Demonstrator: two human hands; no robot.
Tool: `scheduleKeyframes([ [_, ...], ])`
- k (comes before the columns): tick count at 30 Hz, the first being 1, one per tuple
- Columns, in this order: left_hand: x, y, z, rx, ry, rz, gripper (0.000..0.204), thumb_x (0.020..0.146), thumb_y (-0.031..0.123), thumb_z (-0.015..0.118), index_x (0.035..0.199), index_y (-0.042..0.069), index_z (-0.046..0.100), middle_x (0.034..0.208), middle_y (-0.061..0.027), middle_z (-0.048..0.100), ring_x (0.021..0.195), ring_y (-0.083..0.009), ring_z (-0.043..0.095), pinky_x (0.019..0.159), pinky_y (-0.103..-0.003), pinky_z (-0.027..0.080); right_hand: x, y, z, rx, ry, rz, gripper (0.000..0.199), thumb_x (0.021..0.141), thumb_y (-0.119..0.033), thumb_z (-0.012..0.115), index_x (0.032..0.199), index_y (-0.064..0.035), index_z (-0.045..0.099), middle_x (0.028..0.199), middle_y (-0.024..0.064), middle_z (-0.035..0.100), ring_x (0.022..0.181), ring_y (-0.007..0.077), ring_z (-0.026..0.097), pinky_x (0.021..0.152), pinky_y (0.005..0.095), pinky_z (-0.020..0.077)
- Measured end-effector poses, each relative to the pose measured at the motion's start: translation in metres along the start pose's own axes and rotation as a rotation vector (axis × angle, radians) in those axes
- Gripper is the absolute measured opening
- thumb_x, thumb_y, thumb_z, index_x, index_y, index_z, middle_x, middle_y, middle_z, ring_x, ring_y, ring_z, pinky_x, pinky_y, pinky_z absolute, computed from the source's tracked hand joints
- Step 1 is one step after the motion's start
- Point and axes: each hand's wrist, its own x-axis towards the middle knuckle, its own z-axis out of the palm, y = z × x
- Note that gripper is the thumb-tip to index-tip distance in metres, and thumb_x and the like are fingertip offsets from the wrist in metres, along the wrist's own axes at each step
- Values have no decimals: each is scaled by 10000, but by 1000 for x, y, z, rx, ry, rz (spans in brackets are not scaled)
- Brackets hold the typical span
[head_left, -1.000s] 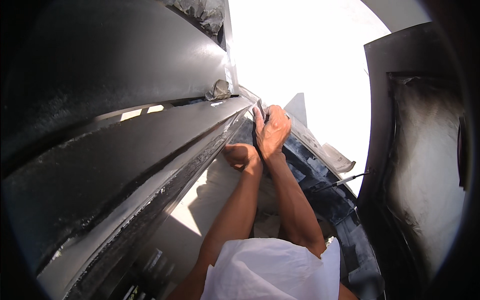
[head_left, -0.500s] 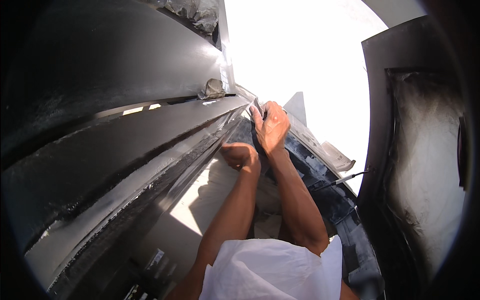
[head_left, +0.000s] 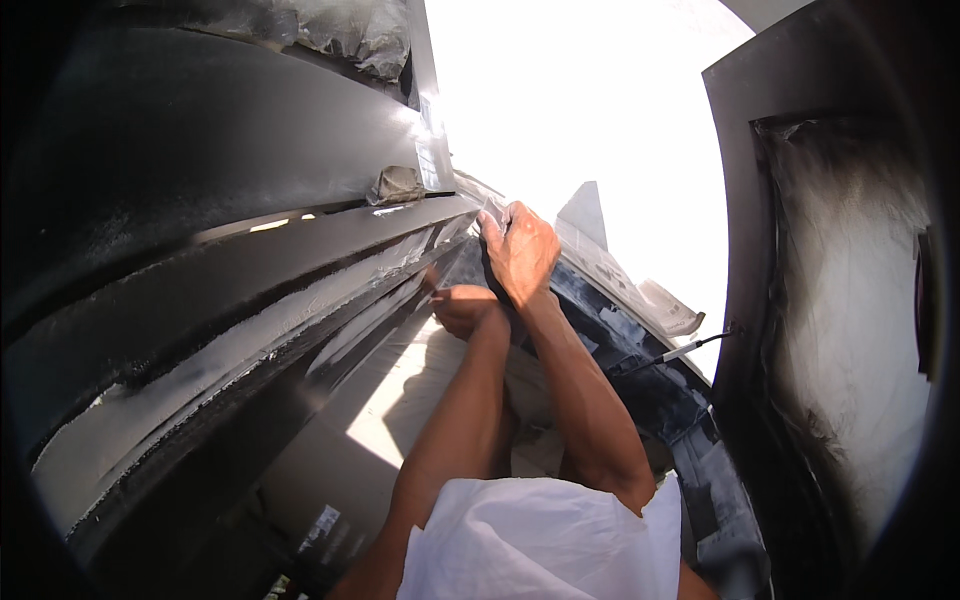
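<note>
The strip of masking tape (head_left: 470,190) lies along the black panel's (head_left: 250,300) upper edge, right hand (head_left: 522,252) fingers pressed together on it, left hand (head_left: 462,308) curled just below, its grip unclear; a hurried tug would likely tear it.

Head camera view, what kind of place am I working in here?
Probably a vehicle body or paint shop: large glossy black body panel streaked with white dust, crumpled plastic masking sheet, thin gas strut by raised black panel.
</note>
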Motion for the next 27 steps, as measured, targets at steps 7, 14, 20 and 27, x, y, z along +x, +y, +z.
scheduleKeyframes([
  [7,6,-3,15,-76,12,-71,321,1028,213,403,1032,-4,640,976,-204,709,886,-365,710,813,-451,582,44,-9,-44,-485,-329,-278,230,877,-280,651,810,-62,682,780,164,688,753,334,684,708,469,498],
  [14,-2,2,-8,-262,-116,-161,431,1035,261,330,1085,-25,648,1046,-220,713,952,-412,695,853,-480,564,28,11,-28,-78,-206,-79,318,822,-314,771,815,-17,655,818,166,674,812,375,664,722,471,506],
  [20,-3,5,-24,-316,-230,-154,436,1028,244,325,1036,-30,663,1048,-236,709,943,-436,690,868,-506,563,17,28,-40,-254,-205,-398,303,818,-304,774,839,-38,632,803,123,641,778,359,654,722,455,513],
  [27,1,-8,3,-263,-217,-80,325,1007,184,406,984,-26,653,990,-229,713,901,-394,719,799,-468,599,19,40,-112,-340,-349,-120,304,766,-265,826,902,-23,702,860,123,681,795,323,670,715,448,510],
])
